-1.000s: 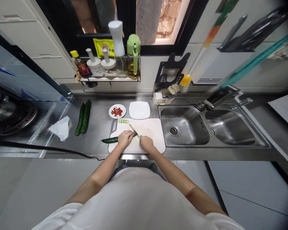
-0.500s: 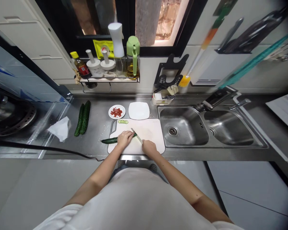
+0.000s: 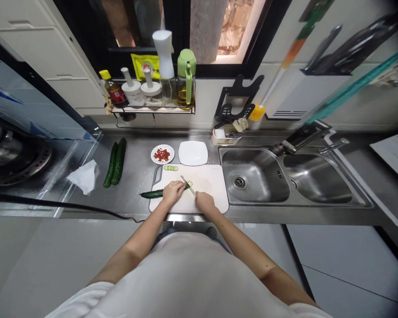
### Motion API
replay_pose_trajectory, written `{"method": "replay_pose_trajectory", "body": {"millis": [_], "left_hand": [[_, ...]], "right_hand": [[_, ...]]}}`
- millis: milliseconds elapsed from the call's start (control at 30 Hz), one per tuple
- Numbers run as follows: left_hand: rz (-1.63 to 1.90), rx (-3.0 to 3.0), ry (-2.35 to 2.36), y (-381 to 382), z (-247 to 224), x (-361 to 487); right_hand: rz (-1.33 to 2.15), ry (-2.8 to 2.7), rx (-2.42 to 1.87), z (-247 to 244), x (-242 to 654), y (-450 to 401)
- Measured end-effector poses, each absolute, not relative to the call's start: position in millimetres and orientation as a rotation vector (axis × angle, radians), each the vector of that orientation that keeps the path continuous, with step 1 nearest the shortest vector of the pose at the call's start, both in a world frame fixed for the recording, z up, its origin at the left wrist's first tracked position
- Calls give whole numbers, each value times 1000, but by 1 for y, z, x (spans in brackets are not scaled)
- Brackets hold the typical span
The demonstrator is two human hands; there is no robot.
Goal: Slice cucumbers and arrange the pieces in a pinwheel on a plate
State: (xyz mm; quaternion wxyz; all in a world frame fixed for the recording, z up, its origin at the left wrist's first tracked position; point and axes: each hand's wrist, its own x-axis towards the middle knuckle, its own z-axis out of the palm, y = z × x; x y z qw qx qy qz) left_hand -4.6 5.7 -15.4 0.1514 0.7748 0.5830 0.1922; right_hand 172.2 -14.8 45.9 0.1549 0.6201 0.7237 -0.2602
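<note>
A dark green cucumber [image 3: 152,194] lies across the white cutting board [image 3: 212,179], its left end sticking out past the board's edge. My left hand [image 3: 173,191] is closed over it near the cut end. In my right hand [image 3: 204,202] is the handle of a knife [image 3: 188,186], whose blade slants across the cucumber's right end. A pale slice [image 3: 190,183] shows just right of the blade. Several cucumber slices [image 3: 170,168] lie in a row at the board's upper left, near its grey handle.
Behind the board stand a small plate [image 3: 171,153] of chopped red pieces and a white square plate [image 3: 193,153]. Two whole cucumbers [image 3: 115,163] and a crumpled white cloth or paper [image 3: 83,176] lie left. A double sink [image 3: 255,174] is right; a shelf [image 3: 152,109] of bottles hangs above.
A pale cucumber slice now shows on the right side of the blade. The knife and both hands have barely shifted; the whole view has moved slightly.
</note>
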Motion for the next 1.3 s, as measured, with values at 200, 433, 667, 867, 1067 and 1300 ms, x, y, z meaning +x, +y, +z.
{"method": "replay_pose_trajectory", "body": {"millis": [200,433,667,867,1067,1300], "left_hand": [[546,2208,1675,5,-13,-4],[533,2161,1674,5,-11,-3],[528,2139,1676,7,-11,-3],[529,2126,1660,9,-11,-3],[517,2110,1657,10,-8,-3],[521,2105,1673,10,-9,-3]], "right_hand": [[-734,2081,1789,46,170,-14],[-700,2068,1794,47,176,-27],[-686,2038,1815,43,186,-44],[-675,2053,1834,43,179,-37],[-690,2066,1813,44,173,-23],[-671,2078,1816,42,171,-20]]}}
